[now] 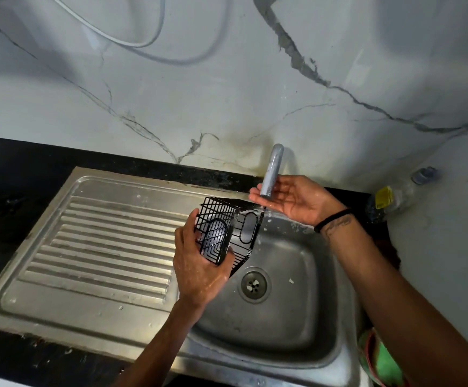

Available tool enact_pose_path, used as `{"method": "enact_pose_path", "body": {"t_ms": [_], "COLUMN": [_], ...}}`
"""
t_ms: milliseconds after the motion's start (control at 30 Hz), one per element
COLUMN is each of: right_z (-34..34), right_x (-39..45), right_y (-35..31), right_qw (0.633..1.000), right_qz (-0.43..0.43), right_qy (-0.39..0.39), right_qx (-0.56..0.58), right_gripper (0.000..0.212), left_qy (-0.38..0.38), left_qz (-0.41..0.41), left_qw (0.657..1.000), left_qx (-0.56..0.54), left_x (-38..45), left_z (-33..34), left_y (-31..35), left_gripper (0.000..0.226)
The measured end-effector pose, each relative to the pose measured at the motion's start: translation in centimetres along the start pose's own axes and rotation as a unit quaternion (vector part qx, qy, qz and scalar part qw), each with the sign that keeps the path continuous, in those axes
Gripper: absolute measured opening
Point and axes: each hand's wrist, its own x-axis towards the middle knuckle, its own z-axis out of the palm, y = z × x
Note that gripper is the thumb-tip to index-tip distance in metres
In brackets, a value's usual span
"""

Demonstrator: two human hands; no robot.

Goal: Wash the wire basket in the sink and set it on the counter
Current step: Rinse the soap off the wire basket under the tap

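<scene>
A small black wire basket (227,227) hangs tilted over the left edge of the steel sink bowl (305,277). My left hand (199,272) grips it from below, fingers curled round its lower end. My right hand (291,199) is held palm up with straight fingers right under the grey tap spout (272,171), just right of the basket's top corner. A thin stream of water runs down past the basket's right edge. The black counter (18,174) lies to the left of the sink.
A ribbed steel draining board (101,241) takes up the sink's left half. The drain (254,284) sits mid-bowl. A clear plastic bottle (394,199) lies in the right corner. White marble wall behind, with a hanging cable (121,37). Green cloth (380,358) at the lower right.
</scene>
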Motion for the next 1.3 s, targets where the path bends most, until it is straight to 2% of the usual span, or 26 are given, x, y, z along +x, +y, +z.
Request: {"method": "enact_pose_path", "body": {"t_ms": [100,367,633,900,1067,1300], "right_z": [0.4,-2.1,-4.2,-5.3,-4.9,-3.6], "right_x": [-0.2,0.8,3.6,4.3,4.4,4.7], "right_y": [-0.7,0.9,5.3,5.4,5.3,5.3], "right_qw": [0.998,0.970,0.952,0.951,0.956,0.970], "right_qz": [0.021,0.093,0.107,0.071,0.060,0.007], "right_qy": [0.008,0.054,0.109,0.151,0.154,0.187], "right_qx": [-0.056,-0.217,-0.265,-0.259,-0.243,-0.152], "right_gripper": [0.040,0.054,0.053,0.050,0.045,0.032], "left_qy": [0.012,0.013,0.017,0.030,0.043,-0.021], "left_qz": [-0.015,-0.065,-0.058,-0.075,-0.112,-0.230], "left_qw": [0.999,0.998,0.997,0.994,0.992,0.973], "left_qx": [-0.026,-0.009,-0.050,-0.069,-0.038,0.005], "left_x": [0.1,0.1,0.2,0.0,0.0,-0.2], "left_z": [0.2,0.1,-0.1,-0.1,-0.5,-1.4], "left_y": [0.6,2.0,2.3,3.0,3.0,4.0], "left_gripper": [0.101,0.103,0.102,0.102,0.099,0.103]}}
